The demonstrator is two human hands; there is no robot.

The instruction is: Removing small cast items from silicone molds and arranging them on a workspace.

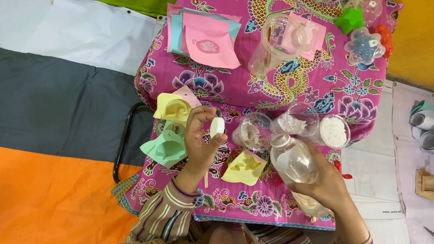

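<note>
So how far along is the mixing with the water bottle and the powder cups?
Done: the white cap is off, pinched in the left hand, and three clear cups already hold white powder. In hand: the right hand tilts the open water bottle toward the nearest cup. Left: the yellow mould and green mould look unfilled.
</note>
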